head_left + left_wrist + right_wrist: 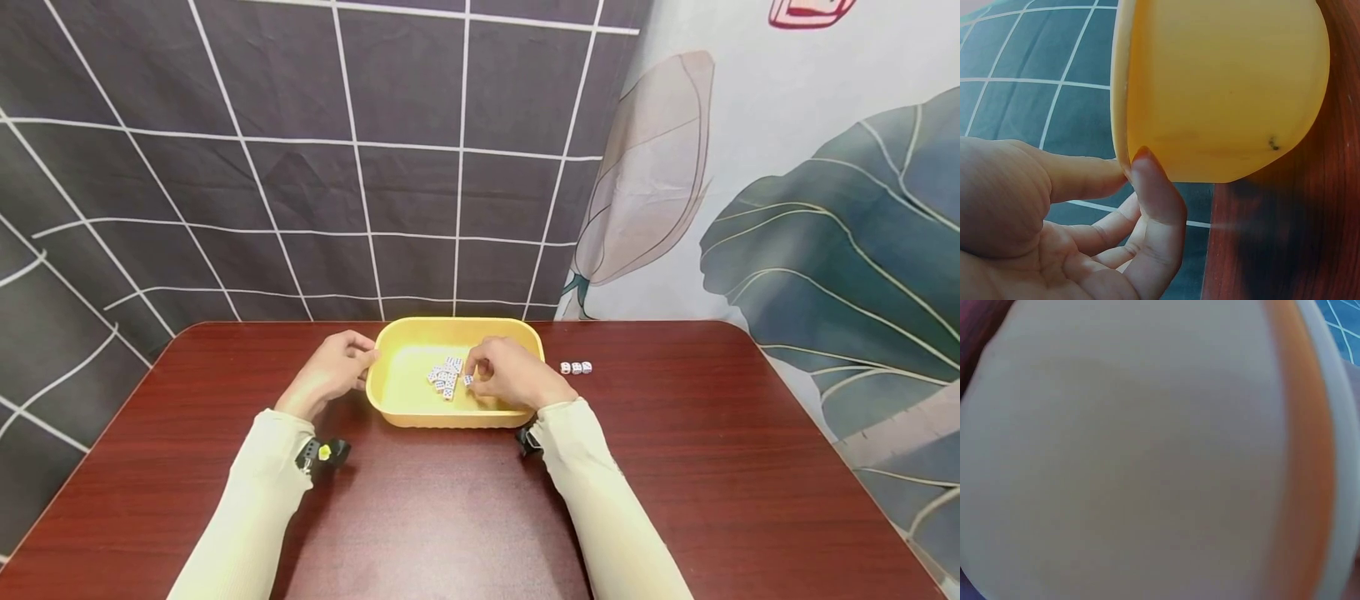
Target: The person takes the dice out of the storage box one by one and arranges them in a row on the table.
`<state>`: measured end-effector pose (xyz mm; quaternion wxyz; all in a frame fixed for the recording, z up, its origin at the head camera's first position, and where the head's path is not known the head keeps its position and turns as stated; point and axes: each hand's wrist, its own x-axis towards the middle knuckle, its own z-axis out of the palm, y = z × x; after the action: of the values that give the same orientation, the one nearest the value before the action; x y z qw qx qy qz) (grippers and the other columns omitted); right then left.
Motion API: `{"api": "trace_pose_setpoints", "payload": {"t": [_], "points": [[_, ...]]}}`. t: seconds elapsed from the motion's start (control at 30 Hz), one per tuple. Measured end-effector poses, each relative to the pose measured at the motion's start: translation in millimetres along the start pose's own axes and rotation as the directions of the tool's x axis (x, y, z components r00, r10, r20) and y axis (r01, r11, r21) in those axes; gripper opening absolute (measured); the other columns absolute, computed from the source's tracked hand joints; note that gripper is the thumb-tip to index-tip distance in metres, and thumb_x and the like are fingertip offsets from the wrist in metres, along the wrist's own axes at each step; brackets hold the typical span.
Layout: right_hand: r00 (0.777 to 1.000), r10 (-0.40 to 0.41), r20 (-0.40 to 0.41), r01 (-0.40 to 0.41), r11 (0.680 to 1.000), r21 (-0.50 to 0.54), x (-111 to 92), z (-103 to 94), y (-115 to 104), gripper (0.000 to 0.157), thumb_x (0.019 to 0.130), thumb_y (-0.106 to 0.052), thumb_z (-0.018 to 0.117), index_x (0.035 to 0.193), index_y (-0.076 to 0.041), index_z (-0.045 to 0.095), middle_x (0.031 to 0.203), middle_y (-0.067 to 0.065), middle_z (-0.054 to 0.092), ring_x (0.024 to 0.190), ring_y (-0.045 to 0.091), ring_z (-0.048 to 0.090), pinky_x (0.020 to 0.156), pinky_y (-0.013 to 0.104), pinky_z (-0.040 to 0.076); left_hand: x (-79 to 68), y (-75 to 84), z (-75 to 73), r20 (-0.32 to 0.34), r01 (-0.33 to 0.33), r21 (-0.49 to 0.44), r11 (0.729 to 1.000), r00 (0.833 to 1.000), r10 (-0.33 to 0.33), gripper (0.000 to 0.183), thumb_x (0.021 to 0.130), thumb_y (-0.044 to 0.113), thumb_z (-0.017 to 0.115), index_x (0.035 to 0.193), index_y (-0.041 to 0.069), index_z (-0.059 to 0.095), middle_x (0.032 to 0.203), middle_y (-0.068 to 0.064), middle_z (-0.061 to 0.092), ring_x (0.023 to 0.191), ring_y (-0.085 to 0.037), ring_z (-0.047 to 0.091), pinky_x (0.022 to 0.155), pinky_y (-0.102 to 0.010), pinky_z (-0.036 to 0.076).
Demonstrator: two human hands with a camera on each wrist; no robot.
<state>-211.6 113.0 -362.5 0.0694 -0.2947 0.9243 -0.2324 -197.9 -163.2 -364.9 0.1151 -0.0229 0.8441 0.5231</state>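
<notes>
On the table stands a yellow plastic tray (457, 421), with a cluster of small white dice (447, 377) on its floor. My left hand (333, 371) pinches the tray's left rim between thumb and index finger; the left wrist view shows this grip on the tray wall (1222, 94) up close. Reaching over the right side into the tray, my right hand (513, 371) pinches a single die (468, 380) at its fingertips, just right of the cluster. The tray's outer wall (1129, 450) fills the right wrist view and hides the right hand there.
A short row of 3 dice (576, 367) lies on the table right of the tray. The reddish-brown wooden table (450, 517) ends at a dark grid-patterned cloth (405, 192) behind it. A leaf-print curtain (825, 250) hangs at the right.
</notes>
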Motion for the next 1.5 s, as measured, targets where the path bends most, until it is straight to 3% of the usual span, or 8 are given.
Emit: {"api": "trace_pose_setpoints", "payload": {"t": [0.43, 1.5], "points": [[0.997, -0.033, -0.066, 0.033, 0.999, -0.002, -8.3, -17.2, 6.5, 0.008, 0.083, -0.008, 0.08, 0.086, -0.011, 0.073, 0.077, 0.002, 0.06, 0.08, 0.016, 0.054, 0.073, 0.024, 0.044, -0.7, -0.5, 0.5, 0.001, 0.0, -0.002, 1.0, 1.0, 0.0, 0.027, 0.104, 0.008, 0.054, 0.123, -0.01, 0.051, 0.098, -0.019, 0.066, 0.079, -0.018, 0.065, 0.067, -0.025, 0.058], [0.985, 0.081, -0.151, -0.075, 0.996, 0.04, -28.5, -42.3, 24.0, 0.009, 0.086, -0.01, 0.075, 0.094, -0.011, 0.074, 0.087, 0.002, 0.066, 0.085, 0.017, 0.059, 0.079, 0.03, 0.05, -0.8, 0.8, 1.1, 0.002, -0.004, 0.007, 1.0, 1.0, 0.004, 0.027, 0.104, 0.01, 0.053, 0.123, -0.01, 0.051, 0.096, -0.017, 0.065, 0.079, -0.018, 0.064, 0.067, -0.024, 0.057]]}}
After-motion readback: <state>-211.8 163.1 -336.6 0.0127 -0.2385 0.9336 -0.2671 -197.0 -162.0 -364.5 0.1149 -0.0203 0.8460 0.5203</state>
